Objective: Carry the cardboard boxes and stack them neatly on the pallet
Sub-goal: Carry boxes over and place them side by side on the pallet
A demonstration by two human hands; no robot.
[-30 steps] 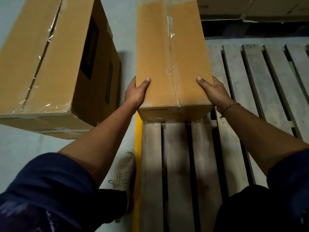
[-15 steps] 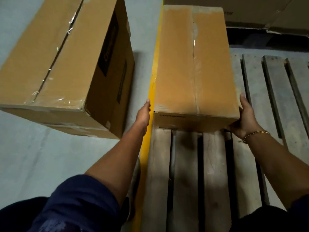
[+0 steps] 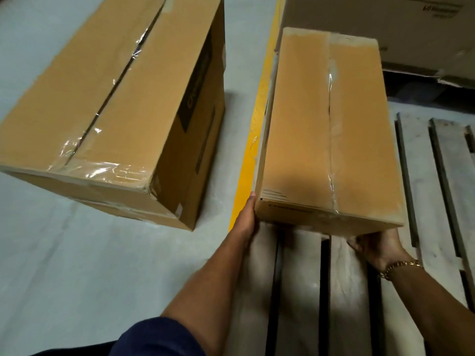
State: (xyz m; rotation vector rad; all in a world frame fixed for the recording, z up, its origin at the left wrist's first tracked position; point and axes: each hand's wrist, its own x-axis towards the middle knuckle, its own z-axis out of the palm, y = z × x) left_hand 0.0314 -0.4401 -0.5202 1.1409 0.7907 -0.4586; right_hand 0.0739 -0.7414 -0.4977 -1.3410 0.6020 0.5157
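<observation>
A second ago both hands lay on the top corners of the narrow cardboard box (image 3: 329, 129); now they have gone down to its near end. The left hand (image 3: 248, 219) presses flat, fingers straight, against the near-left corner. The right hand (image 3: 377, 246) has its fingers curled under the near-right bottom edge. The box lies lengthwise along the left edge of the wooden pallet (image 3: 303, 291). I judge it is set down and is only being squared to that edge; I cannot tell if its near end is lifted. Left of the pallet runs a yellow line (image 3: 253, 140), and beyond it a larger taped box (image 3: 102, 111) waits on the floor (image 3: 77, 278). At the pallet's far side more cartons (image 3: 359, 19) limit pushing forward.
</observation>
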